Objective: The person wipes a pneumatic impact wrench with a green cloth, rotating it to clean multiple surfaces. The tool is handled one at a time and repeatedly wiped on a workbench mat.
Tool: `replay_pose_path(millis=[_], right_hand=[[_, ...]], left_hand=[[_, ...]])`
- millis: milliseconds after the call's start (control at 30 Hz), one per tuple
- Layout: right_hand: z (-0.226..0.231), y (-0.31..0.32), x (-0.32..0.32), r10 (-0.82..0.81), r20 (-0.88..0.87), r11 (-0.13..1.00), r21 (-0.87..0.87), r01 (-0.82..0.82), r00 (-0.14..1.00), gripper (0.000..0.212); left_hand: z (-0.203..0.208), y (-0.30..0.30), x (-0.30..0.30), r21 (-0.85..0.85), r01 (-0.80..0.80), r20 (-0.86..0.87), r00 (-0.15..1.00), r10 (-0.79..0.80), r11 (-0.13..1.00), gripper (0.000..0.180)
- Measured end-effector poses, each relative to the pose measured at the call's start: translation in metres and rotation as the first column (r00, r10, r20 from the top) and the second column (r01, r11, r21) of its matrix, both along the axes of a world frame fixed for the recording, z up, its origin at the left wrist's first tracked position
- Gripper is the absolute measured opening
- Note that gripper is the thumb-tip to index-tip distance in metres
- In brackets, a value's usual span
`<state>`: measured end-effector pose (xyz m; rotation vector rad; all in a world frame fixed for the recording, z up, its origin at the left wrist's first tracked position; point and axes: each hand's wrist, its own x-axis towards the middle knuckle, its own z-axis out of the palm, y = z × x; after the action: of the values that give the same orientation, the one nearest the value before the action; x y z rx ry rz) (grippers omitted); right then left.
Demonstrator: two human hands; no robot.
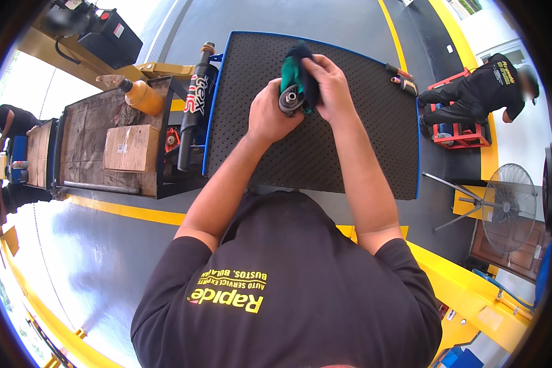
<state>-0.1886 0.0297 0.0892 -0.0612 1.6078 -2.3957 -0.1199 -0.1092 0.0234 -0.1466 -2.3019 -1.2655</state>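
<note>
Over the black perforated mat [374, 141], both my hands are raised and close together. My left hand [268, 116] is closed around a ratchet wrench [290, 98], whose round grey metal head and central stub face me. The rest of that tool is hidden by my fingers and the cloth. In my right hand [331, 86] is a bunched green and black cloth [295, 67], pressed against the tool's far side. Its fingers are curled over the dark part of the cloth.
Two tools [402, 80] lie at the mat's right edge. To the left, a worn workbench [83, 135] bears a cardboard box [130, 148] and an orange bottle [142, 97]. A black cylinder [196, 110] stands between. At right are a co-worker [490, 92] and a pedestal fan [508, 208].
</note>
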Motion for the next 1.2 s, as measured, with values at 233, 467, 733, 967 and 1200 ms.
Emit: replay_pose_path(millis=[233,467,733,967,1200], right_hand=[[-0.046,0.066,0.012,-0.132,0.232,0.922,-0.328,0.205,0.964,0.041],[-0.018,0.061,0.042,-0.207,0.206,0.886,-0.375,0.273,0.956,0.037],[0.001,0.009,0.077,0.397,-0.784,0.745,0.579,0.331,0.477,0.044],[-0.007,-0.006,0.053,0.379,-0.862,0.745,0.5,0.44,0.337,0.038],[0.046,0.003,0.057,0.58,-0.638,0.65,0.737,0.185,0.506,0.038]], left_hand=[[-0.002,0.001,0.003,-0.104,0.04,-0.034,0.998,-0.043,0.994,0.059],[-0.003,-0.002,0.003,-0.047,0.035,0.014,0.999,-0.035,0.998,0.057],[-0.012,-0.009,-0.003,0.03,0.19,-0.129,0.974,-0.185,0.981,0.049],[-0.013,-0.005,-0.002,0.113,0.118,-0.057,0.992,-0.112,0.987,0.046],[-0.006,-0.009,-0.004,0.18,0.182,-0.232,0.963,-0.138,0.967,0.052]])
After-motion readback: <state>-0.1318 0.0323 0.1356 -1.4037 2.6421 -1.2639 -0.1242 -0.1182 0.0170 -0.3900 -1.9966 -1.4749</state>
